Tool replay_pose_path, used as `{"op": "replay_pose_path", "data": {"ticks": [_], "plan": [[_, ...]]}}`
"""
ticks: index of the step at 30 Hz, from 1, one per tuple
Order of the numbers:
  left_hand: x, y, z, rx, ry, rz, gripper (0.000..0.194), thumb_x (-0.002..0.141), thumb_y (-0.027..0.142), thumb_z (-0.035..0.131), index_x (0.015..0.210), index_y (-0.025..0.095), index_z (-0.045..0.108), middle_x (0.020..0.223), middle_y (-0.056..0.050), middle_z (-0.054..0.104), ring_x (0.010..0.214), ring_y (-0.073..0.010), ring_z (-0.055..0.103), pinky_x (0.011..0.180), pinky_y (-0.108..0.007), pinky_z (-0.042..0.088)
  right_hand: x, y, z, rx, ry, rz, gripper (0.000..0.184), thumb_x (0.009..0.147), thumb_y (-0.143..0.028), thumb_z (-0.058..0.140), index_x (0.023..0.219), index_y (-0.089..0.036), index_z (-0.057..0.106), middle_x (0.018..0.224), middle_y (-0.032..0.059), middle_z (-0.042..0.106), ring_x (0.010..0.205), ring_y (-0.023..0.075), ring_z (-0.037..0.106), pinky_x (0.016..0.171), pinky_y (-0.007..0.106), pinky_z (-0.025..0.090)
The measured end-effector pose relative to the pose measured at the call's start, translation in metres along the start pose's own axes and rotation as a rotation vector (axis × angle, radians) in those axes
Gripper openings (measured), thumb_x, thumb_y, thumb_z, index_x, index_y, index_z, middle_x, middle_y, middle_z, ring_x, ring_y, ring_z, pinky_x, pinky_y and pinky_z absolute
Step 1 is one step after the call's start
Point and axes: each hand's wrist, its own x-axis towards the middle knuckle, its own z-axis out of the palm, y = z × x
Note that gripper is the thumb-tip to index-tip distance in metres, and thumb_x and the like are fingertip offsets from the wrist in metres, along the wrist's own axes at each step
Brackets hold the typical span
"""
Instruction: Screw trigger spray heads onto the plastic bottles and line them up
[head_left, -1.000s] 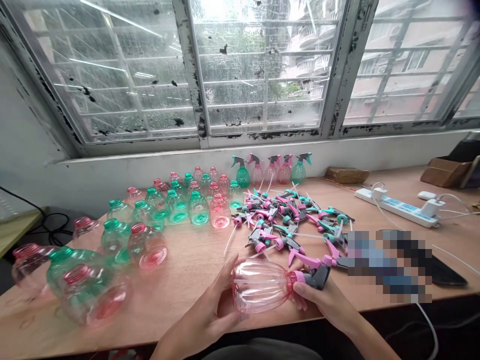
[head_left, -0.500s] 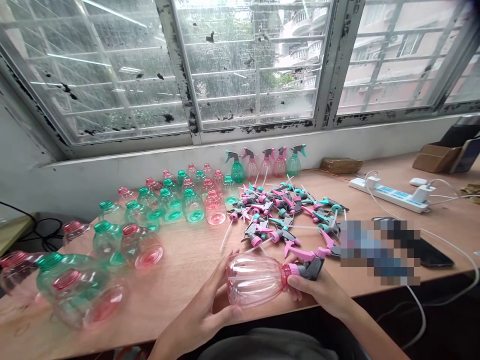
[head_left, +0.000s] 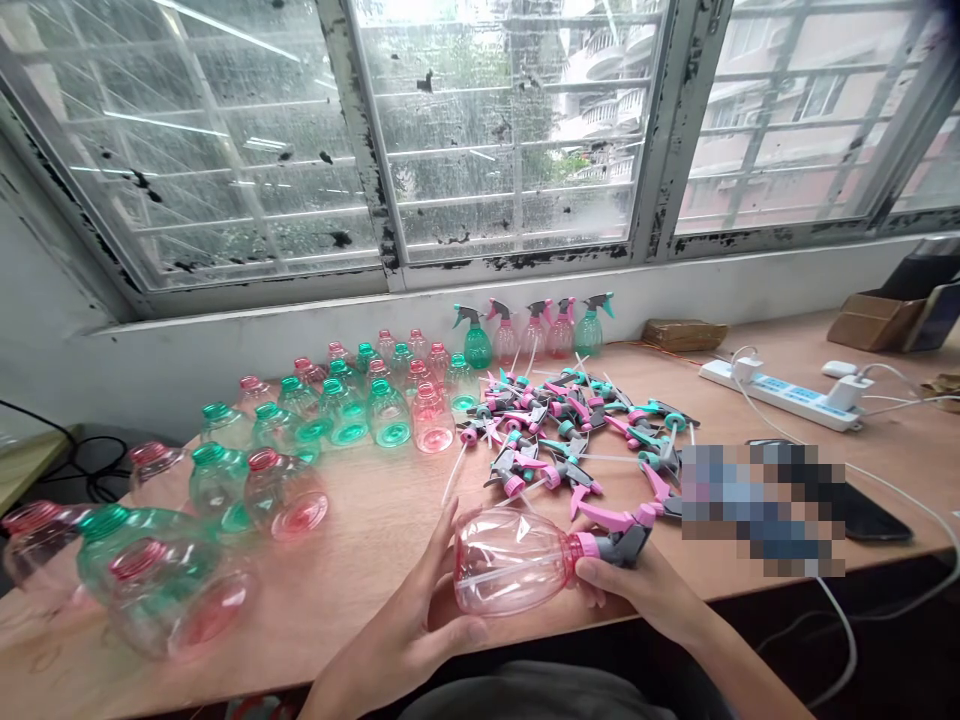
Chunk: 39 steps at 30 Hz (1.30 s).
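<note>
A pink transparent spray bottle [head_left: 510, 562] lies sideways above the table's front edge, its base toward the left. My left hand [head_left: 424, 610] cups the base, thumb below and fingers on the far side. My right hand [head_left: 630, 580] pinches the pink collar at the neck, partly hiding it. The pink and grey trigger head [head_left: 619, 530] sits on the neck, its trigger pointing away from me. A white dip tube runs inside the bottle. Just beyond lies a pile of loose pink, teal and grey trigger heads [head_left: 570, 420] with white tubes.
Several headless green and pink bottles [head_left: 388, 415] stand at left. Several bottles with heads [head_left: 536, 335] line the wall. At right are a white power strip [head_left: 780, 393], a dark phone [head_left: 874, 515], partly blurred out, cables and cardboard boxes [head_left: 874, 315].
The bottle and its trigger head have turned slightly about their long axis, and the tube inside shows at a different slant. Both hands keep nearly the same place. The view has shifted slightly.
</note>
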Motion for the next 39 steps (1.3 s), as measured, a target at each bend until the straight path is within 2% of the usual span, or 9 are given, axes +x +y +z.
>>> {"op": "replay_pose_path", "data": {"ticks": [7, 10, 13, 16, 20, 27, 32, 34, 39], "plan": [[0.004, 0.006, -0.001, -0.05, 0.064, -0.094, 0.102, 0.081, 0.061, 0.077, 0.163, 0.033, 0.023, 0.17, -0.009, 0.033, 0.158, -0.0391, 0.021, 0.129, -0.053, 0.022, -0.001, 0.0, 0.001, 0.051, 0.002, -0.004, 0.035, 0.087, -0.051, 0.08, 0.09, -0.017, 0.071, 0.062, -0.001, 0.066, 0.055, 0.0136, 0.054, 0.056, 0.025, 0.045], [0.008, 0.005, -0.002, -0.038, 0.099, -0.06, 0.091, 0.081, 0.07, 0.069, 0.157, 0.029, 0.04, 0.162, -0.01, 0.047, 0.153, -0.0414, 0.033, 0.128, -0.053, 0.025, -0.003, -0.001, 0.002, 0.064, 0.027, 0.038, 0.037, 0.082, -0.048, 0.085, 0.1, -0.02, 0.068, 0.062, -0.0028, 0.066, 0.057, 0.0155, 0.057, 0.056, 0.026, 0.047], [0.01, 0.004, -0.003, -0.054, 0.11, -0.047, 0.085, 0.084, 0.073, 0.062, 0.154, 0.028, 0.046, 0.154, -0.011, 0.056, 0.144, -0.0408, 0.046, 0.124, -0.053, 0.032, -0.003, -0.001, 0.001, 0.066, 0.022, 0.062, 0.041, 0.081, -0.045, 0.087, 0.106, -0.023, 0.065, 0.064, -0.0045, 0.065, 0.056, 0.0156, 0.056, 0.056, 0.026, 0.046], [0.008, 0.003, -0.003, -0.024, 0.116, -0.046, 0.084, 0.086, 0.065, 0.069, 0.156, 0.029, 0.042, 0.158, -0.01, 0.051, 0.149, -0.0404, 0.039, 0.127, -0.053, 0.028, -0.001, 0.003, -0.002, 0.02, -0.002, 0.043, 0.032, 0.085, -0.046, 0.082, 0.092, -0.021, 0.065, 0.063, -0.0036, 0.063, 0.057, 0.0148, 0.054, 0.056, 0.026, 0.043], [0.002, 0.0, -0.001, 0.067, 0.074, -0.059, 0.092, 0.089, 0.043, 0.076, 0.163, 0.033, 0.022, 0.17, -0.008, 0.031, 0.157, -0.0376, 0.025, 0.13, -0.053, 0.019, 0.001, 0.007, -0.006, -0.062, 0.008, -0.007, 0.043, 0.091, -0.05, 0.075, 0.068, -0.017, 0.063, 0.063, -0.0004, 0.06, 0.06, 0.0152, 0.053, 0.06, 0.029, 0.041], [0.003, 0.002, 0.002, 0.087, 0.014, -0.014, 0.092, 0.097, 0.022, 0.064, 0.162, 0.044, 0.003, 0.174, -0.005, 0.021, 0.155, -0.0317, 0.031, 0.126, -0.046, 0.031, 0.0, 0.005, -0.004, -0.058, 0.009, -0.019, 0.047, 0.092, -0.053, 0.074, 0.065, -0.016, 0.066, 0.061, 0.0008, 0.061, 0.059, 0.0158, 0.053, 0.059, 0.029, 0.041], [0.003, -0.001, 0.0, 0.081, 0.016, -0.044, 0.109, 0.092, 0.024, 0.071, 0.16, 0.047, -0.01, 0.175, -0.002, 0.016, 0.157, -0.0311, 0.025, 0.13, -0.05, 0.02, 0.0, 0.006, -0.003, -0.05, 0.041, 0.005, 0.042, 0.087, -0.052, 0.079, 0.069, -0.016, 0.065, 0.06, -0.0015, 0.06, 0.056, 0.0139, 0.051, 0.056, 0.027, 0.039], [0.003, 0.0, -0.001, 0.048, 0.024, -0.054, 0.112, 0.089, 0.025, 0.075, 0.161, 0.045, -0.008, 0.173, -0.003, 0.019, 0.157, -0.0322, 0.024, 0.13, -0.05, 0.02, 0.0, 0.007, -0.003, -0.035, 0.022, 0.02, 0.04, 0.086, -0.051, 0.081, 0.072, -0.017, 0.065, 0.06, -0.0023, 0.061, 0.055, 0.013, 0.05, 0.055, 0.026, 0.039], [0.003, 0.007, 0.002, -0.042, 0.039, -0.069, 0.086, 0.093, 0.033, 0.072, 0.162, 0.036, 0.02, 0.158, -0.008, 0.044, 0.151, -0.034, 0.034, 0.125, -0.047, 0.032, -0.001, 0.007, -0.003, -0.035, 0.024, 0.023, 0.042, 0.085, -0.051, 0.081, 0.068, -0.017, 0.063, 0.059, -0.0023, 0.06, 0.054, 0.0129, 0.051, 0.054, 0.026, 0.04]]}}
